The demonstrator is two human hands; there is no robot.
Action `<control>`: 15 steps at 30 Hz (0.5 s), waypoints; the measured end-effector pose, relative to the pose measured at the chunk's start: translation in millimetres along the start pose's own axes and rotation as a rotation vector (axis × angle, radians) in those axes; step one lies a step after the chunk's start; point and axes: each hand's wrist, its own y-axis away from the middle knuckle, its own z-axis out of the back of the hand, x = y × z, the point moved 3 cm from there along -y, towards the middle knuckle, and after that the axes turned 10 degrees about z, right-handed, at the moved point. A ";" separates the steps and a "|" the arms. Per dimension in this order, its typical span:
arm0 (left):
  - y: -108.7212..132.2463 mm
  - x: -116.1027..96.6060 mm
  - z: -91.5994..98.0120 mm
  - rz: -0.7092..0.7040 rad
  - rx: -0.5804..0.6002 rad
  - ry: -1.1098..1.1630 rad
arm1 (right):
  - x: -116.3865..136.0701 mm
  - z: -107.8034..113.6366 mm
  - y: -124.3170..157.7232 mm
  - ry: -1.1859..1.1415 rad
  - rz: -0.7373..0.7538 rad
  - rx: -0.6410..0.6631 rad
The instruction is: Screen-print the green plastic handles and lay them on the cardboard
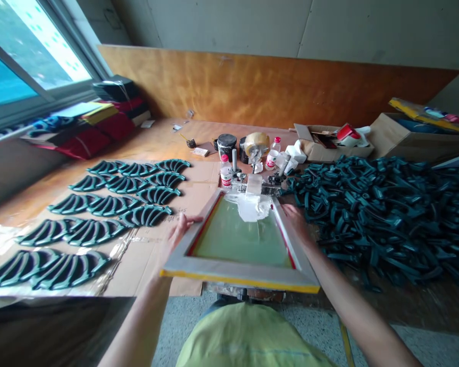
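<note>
In front of me a printing screen frame (233,271) with a green mesh (239,239) stands tilted, its near edge raised. A white patch (254,208) covers part of the far end of the mesh. The far side is held by a metal clamp (254,184). My left hand (179,229) is beside the left bar, thumb apart and a finger stretched towards the frame; the frame hides part of it. My right hand (296,220) is at the right bar, its fingertips hidden at the frame's edge. I cannot see what lies beneath the screen.
Rows of dark green curved plastic parts (112,205) lie on cardboard (149,250) to the left. A large heap of dark green parts (382,219) is on the right. Behind the clamp stand bottles (225,172), a black tub (227,145) and a tape roll (257,143). Cardboard boxes (401,137) stand back right.
</note>
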 end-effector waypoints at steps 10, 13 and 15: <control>-13.5 135.7 -8.6 0.269 0.060 -0.061 | 49.7 -11.4 -99.5 0.123 0.052 0.193; -16.5 140.6 -7.2 0.270 0.102 -0.046 | 58.5 -19.9 -82.7 0.125 0.072 0.287; -16.2 141.2 -6.0 0.275 0.113 -0.041 | 62.8 -18.3 -59.1 0.112 0.169 0.289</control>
